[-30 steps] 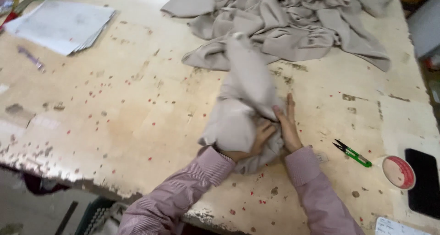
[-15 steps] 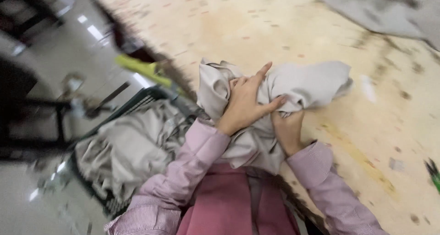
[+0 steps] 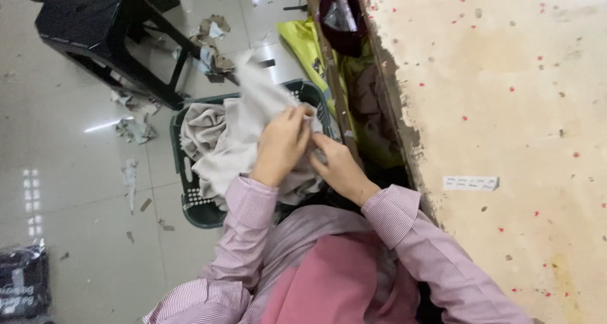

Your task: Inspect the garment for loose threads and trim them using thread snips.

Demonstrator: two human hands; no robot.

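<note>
Landmark: green basket (image 3: pixel 190 201), a perforated plastic tub on the floor just left of the table's edge.
Cloth: beige cloth (image 3: pixel 243 131) held over the basket, its upper end lifted above the far rim, its lower folds lying in a heap inside.
Left hand: left hand (image 3: pixel 282 144) over the basket's right half, fingers together and clamped on the cloth.
Right hand: right hand (image 3: pixel 338 166) just right of the left one, at the basket's right rim; fingers pinch the same bunch of cloth.
Doing it well: I judge the grip works best kept close together on one bunch, so that loose ends fall inside the rim and not over it; lower rather than drop, since the heap already reaches the rim.
Cloth feel: soft, limp, matt; it creases and folds easily, likely to slump when let go.
Table: table (image 3: pixel 506 109) right of the basket, cream top, worn and chipped, dotted with red specks; a small white label (image 3: pixel 471 183) lies on it.
Floor: pale glossy tiles left of the basket, strewn with scraps (image 3: pixel 133 129).
Stool: black stool (image 3: pixel 95 27) beyond the basket.
Sleeves: pink, finely striped.
</note>
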